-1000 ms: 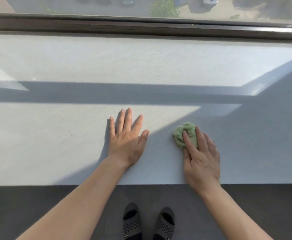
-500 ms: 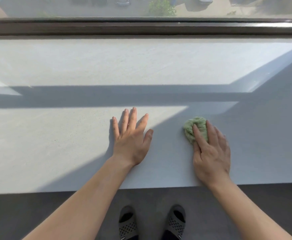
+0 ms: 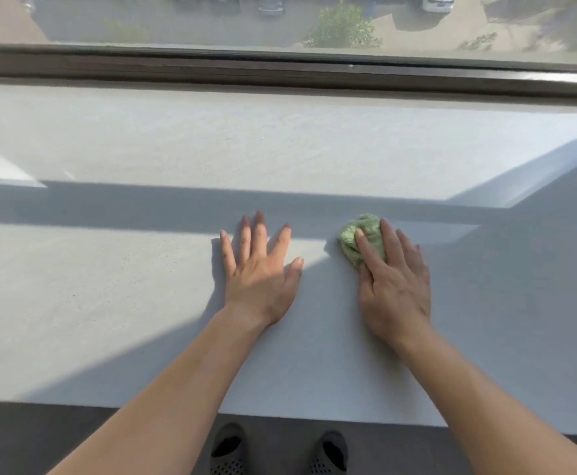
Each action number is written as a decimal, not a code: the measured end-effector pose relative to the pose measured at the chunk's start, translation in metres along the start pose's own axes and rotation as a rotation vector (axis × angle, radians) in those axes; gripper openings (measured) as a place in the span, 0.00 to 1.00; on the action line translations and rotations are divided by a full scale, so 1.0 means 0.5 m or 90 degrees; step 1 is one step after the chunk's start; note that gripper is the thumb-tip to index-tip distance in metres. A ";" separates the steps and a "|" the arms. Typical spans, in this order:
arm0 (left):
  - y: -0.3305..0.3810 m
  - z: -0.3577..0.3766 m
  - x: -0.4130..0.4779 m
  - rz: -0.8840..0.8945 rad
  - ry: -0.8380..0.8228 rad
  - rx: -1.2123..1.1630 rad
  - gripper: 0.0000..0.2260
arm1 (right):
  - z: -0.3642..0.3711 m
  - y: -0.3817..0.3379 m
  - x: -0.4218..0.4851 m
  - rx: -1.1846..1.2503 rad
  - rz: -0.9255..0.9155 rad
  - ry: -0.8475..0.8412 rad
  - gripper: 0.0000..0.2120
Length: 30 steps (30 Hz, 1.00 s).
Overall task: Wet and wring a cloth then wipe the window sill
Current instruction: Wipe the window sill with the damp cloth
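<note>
A wide pale grey window sill (image 3: 108, 303) fills the view, partly sunlit and partly in shadow. A small bunched green cloth (image 3: 357, 234) lies on it right of centre. My right hand (image 3: 395, 286) presses down on the cloth with its fingers over the near part, so only the far and left portions show. My left hand (image 3: 261, 272) rests flat on the sill just left of the cloth, fingers spread, holding nothing.
A dark window frame rail (image 3: 280, 72) runs along the sill's far edge, with glass above it. The sill's near edge (image 3: 74, 404) drops to a dark floor, where two feet in grey perforated slippers (image 3: 228, 450) stand.
My right hand has pushed the cloth farther from me, towards the window, and a little left towards my left hand. My left hand stays planted flat on the sill.
</note>
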<state>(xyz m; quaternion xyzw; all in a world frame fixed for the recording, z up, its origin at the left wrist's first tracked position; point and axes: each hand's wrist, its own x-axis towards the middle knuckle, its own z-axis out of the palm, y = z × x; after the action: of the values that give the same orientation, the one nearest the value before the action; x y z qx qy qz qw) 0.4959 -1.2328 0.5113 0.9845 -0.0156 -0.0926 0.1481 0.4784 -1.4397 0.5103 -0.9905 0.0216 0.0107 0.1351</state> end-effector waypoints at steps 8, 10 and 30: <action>0.059 -0.006 0.053 -0.016 -0.011 -0.016 0.28 | -0.031 0.090 0.113 -0.008 -0.027 -0.036 0.24; 0.059 -0.007 0.069 -0.027 -0.016 -0.015 0.28 | -0.036 0.083 0.154 0.001 0.085 -0.017 0.24; 0.061 -0.022 0.281 0.016 -0.014 0.127 0.32 | -0.010 0.028 0.351 -0.019 -0.168 -0.041 0.23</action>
<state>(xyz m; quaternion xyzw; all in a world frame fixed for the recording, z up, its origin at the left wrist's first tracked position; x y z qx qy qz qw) 0.6362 -1.2672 0.5057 0.9931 -0.0384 -0.0992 0.0504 0.6529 -1.4614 0.5067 -0.9858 -0.1135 0.0249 0.1210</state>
